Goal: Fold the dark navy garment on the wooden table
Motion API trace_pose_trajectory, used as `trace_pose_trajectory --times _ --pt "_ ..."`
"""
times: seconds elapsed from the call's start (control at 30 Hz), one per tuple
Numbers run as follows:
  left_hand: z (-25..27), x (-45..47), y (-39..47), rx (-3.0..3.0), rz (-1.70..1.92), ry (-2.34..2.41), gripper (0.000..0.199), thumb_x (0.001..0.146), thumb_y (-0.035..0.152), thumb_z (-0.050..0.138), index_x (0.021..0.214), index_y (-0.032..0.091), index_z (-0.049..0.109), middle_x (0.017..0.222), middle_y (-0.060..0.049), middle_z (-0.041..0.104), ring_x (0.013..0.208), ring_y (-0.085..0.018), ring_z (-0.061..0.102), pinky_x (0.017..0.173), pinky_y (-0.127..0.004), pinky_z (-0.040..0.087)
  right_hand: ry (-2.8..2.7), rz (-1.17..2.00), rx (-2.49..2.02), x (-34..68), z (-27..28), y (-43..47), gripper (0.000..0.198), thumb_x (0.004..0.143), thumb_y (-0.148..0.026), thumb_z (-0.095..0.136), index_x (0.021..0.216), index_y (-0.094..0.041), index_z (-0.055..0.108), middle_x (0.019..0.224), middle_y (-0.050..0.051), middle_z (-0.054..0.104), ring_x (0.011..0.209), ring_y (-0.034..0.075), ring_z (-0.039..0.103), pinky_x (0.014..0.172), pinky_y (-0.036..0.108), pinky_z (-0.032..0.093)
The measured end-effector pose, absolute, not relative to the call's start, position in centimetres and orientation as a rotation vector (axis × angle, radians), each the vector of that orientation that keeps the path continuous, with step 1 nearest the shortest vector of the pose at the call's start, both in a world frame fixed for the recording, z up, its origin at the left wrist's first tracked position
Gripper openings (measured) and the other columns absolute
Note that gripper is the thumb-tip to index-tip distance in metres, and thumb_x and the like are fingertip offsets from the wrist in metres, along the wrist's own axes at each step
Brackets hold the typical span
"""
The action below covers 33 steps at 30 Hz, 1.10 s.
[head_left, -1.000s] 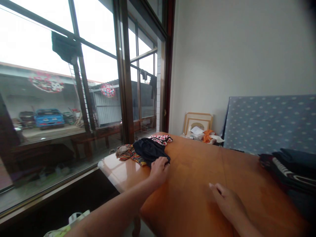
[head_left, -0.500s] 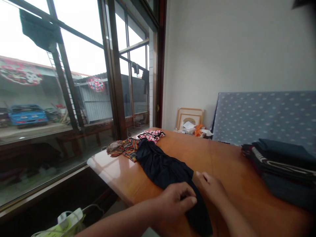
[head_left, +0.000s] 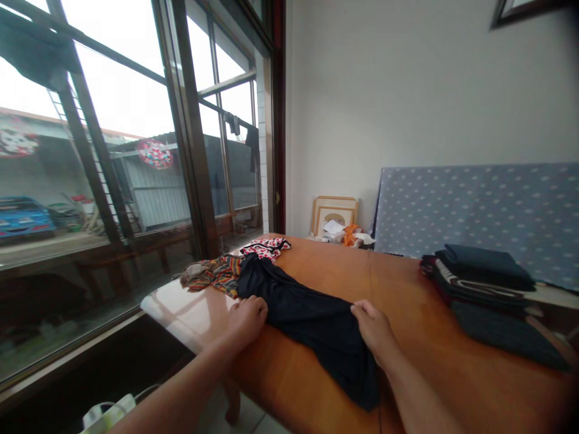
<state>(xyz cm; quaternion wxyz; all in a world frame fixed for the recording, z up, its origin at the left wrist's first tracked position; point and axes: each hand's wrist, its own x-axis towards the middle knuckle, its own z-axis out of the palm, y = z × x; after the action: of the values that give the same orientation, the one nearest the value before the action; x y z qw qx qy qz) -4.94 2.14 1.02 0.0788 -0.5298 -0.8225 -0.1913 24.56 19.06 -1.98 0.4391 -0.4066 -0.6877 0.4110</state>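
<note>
A dark navy garment (head_left: 312,319) lies stretched and wrinkled across the wooden table (head_left: 407,337); its exact kind I cannot tell. My right hand (head_left: 373,325) pinches its right edge between thumb and fingers. At its near left edge my left hand (head_left: 249,314) is closed, with the fingers curled against the cloth. Touching the garment's far left end are a striped multicoloured cloth (head_left: 215,274) and a white cloth with a red pattern (head_left: 266,247).
A stack of folded dark clothes (head_left: 484,271) stands at the table's right. Behind it leans a grey-blue dotted panel (head_left: 474,205). Picture frames (head_left: 335,211) rest against the wall. Glass windows (head_left: 136,120) run along the left; a power strip (head_left: 108,416) is at lower left.
My left hand has moved left and away from me to the garment's near left edge. My right hand now grips the right edge, and the garment lies flatter and more spread out.
</note>
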Motion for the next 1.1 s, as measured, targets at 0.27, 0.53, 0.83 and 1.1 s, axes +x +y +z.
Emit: trace_pose_trajectory --times 0.27,0.53,0.83,1.1 --pt "2.5 0.4 0.7 -2.248 -0.901 -2.257 0.020 0.091 0.031 0.045 0.088 0.025 0.064 0.088 -0.003 0.069 0.087 -0.020 0.061 0.081 -0.030 0.044 -0.858 0.801 -1.291 29.4 -2.2 23.8 0.032 0.078 -0.044 0.047 0.089 -0.018 0.061 0.087 0.009 0.068 0.085 0.028 0.065 0.065 0.037 0.052" --pt "1.1 -3.0 3.5 -1.833 -0.787 -2.265 0.043 0.076 0.019 0.059 0.118 0.027 0.063 0.132 -0.005 0.060 0.128 -0.029 0.047 0.108 -0.043 0.034 -0.917 0.587 -1.225 29.4 -1.0 23.1 0.040 0.079 -0.042 0.051 0.108 -0.016 0.061 0.105 0.009 0.066 0.097 0.024 0.062 0.085 0.035 0.049" --pt "2.3 -1.7 3.4 -1.787 -1.118 -2.219 0.017 0.090 0.023 0.047 0.096 0.024 0.063 0.097 -0.003 0.068 0.100 -0.023 0.059 0.097 -0.038 0.040 -1.305 0.357 -1.201 28.3 -0.2 21.4 0.043 0.084 -0.049 0.050 0.107 -0.016 0.067 0.106 0.012 0.070 0.094 0.026 0.062 0.087 0.036 0.043" --pt "7.8 0.3 4.5 -1.512 -2.535 -2.009 0.041 0.080 0.061 0.063 0.083 0.020 0.062 0.072 0.001 0.061 0.073 -0.017 0.058 0.072 -0.029 0.047 -1.591 0.383 -1.205 27.7 0.6 19.6 0.043 0.088 -0.053 0.042 0.091 -0.020 0.070 0.082 0.009 0.072 0.080 0.025 0.063 0.076 0.032 0.043"
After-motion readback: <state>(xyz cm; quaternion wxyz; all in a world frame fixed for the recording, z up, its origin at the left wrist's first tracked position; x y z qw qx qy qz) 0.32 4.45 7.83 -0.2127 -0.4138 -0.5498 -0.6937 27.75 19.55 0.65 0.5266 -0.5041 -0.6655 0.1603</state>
